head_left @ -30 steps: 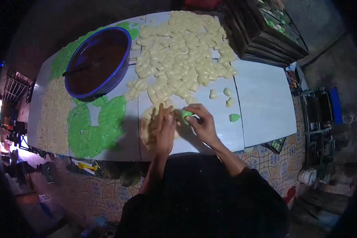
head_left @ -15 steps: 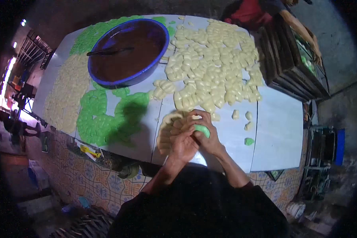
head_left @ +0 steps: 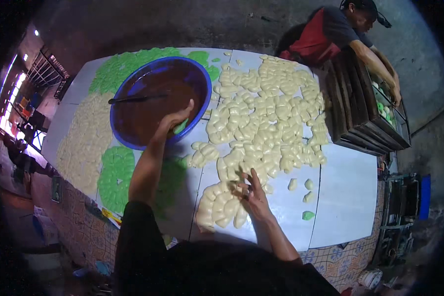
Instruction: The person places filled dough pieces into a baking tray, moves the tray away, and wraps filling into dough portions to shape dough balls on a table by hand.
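Note:
My left hand (head_left: 175,120) reaches over the near right part of a big blue basin (head_left: 121,135) and is closed around a green dough piece (head_left: 180,127), which shows below its fingers. Brown paste (head_left: 148,116) lies in the basin, with a dark-handled tool (head_left: 133,99) resting in it and against the left rim. With its fingers apart and nothing visible in them, my right hand (head_left: 256,198) hovers by a near cluster of cream dough pieces (head_left: 221,204). A wide spread of cream dough pieces (head_left: 266,118) lies beyond it. Green dough pieces (head_left: 116,170) lie left, partly behind my left forearm.
Several loose dough pieces (head_left: 308,197) lie on the white table (head_left: 348,197) to the right. Stacked dark wooden trays (head_left: 350,98) stand at its right edge. Another person (head_left: 325,37) reaches into the top one. More green dough (head_left: 128,66) lies behind the basin.
My hands have parted. The left one has carried the green dough piece up and left to the basin; the right one has opened. The view has tilted up, bringing more of the other person into sight.

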`<state>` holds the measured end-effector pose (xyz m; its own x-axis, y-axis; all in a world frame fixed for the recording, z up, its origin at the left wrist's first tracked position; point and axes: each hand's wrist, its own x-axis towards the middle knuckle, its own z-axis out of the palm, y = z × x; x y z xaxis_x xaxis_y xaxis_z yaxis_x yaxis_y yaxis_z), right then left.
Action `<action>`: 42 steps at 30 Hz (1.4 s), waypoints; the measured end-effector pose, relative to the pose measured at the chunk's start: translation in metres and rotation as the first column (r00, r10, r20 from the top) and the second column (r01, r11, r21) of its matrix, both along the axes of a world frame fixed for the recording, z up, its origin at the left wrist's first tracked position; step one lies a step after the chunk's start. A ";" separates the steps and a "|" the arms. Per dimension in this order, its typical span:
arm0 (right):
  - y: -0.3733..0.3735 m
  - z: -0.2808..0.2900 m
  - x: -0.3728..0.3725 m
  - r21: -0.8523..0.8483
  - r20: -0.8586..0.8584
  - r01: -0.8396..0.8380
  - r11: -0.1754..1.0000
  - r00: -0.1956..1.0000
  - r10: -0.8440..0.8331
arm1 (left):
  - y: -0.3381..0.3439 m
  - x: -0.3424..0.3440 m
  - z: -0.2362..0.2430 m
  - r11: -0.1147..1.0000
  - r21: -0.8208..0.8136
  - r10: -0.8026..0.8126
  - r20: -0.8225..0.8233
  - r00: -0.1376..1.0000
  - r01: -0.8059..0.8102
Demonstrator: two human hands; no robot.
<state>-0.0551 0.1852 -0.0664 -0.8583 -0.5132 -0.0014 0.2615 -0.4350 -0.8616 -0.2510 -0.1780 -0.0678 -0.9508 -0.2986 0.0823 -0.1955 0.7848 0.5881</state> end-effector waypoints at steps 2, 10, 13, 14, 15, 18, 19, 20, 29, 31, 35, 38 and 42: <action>0.003 -0.013 0.001 -0.069 0.045 0.026 0.997 0.999 -0.023 | 0.004 0.001 0.027 0.989 0.147 -0.039 0.183 0.982 0.012; -0.011 -0.004 -0.015 -0.390 0.502 0.104 0.915 0.857 0.117 | 0.128 0.134 0.071 0.142 0.988 -0.401 0.114 0.909 -0.061; 0.005 -0.013 -0.001 -0.067 0.454 0.132 0.989 0.887 -0.088 | 0.216 0.199 0.075 0.053 0.987 -0.146 0.159 0.976 -0.153; 0.012 0.008 0.006 0.104 0.470 0.174 0.979 0.859 -0.202 | 0.226 0.213 0.065 0.053 0.986 -0.167 0.164 0.972 -0.157; 0.015 0.011 0.015 0.108 0.473 0.197 0.974 0.852 -0.225 | 0.235 0.226 0.057 0.045 0.989 -0.078 0.145 0.986 -0.142; 0.036 0.035 0.040 0.482 -0.800 0.693 0.536 0.598 -0.055 | 0.259 0.253 0.077 0.185 0.980 -0.116 0.102 0.988 -0.079; 0.047 0.035 0.045 0.482 -0.800 0.707 0.518 0.596 -0.069 | 0.262 0.261 0.085 0.319 0.948 -0.231 0.085 0.969 -0.007; 0.058 0.034 0.051 0.488 -0.765 0.625 0.609 0.643 -0.047 | 0.266 0.267 0.071 0.409 0.902 -0.266 -0.028 0.963 0.139; 0.102 0.047 0.108 0.458 -0.634 0.559 0.691 0.750 -0.188 | 0.310 0.305 0.028 0.270 0.950 -0.390 -0.041 0.920 0.157; 0.112 0.029 0.117 0.511 -0.542 0.506 0.694 0.817 -0.197 | 0.319 0.312 0.019 0.279 0.960 -0.342 0.072 0.937 0.029; 0.122 0.011 0.124 0.556 -0.522 0.608 0.567 0.786 -0.331 | 0.330 0.321 0.014 0.495 0.746 -0.448 -0.219 0.867 0.445; 0.153 0.005 0.122 0.272 0.394 -0.229 0.935 0.913 0.109 | 0.331 0.327 0.017 0.292 0.869 -0.466 -0.234 0.853 0.399; 0.159 -0.008 0.094 0.574 -0.054 0.021 0.819 0.998 0.013 | 0.329 0.327 -0.017 0.441 0.819 -0.303 -0.249 0.920 0.367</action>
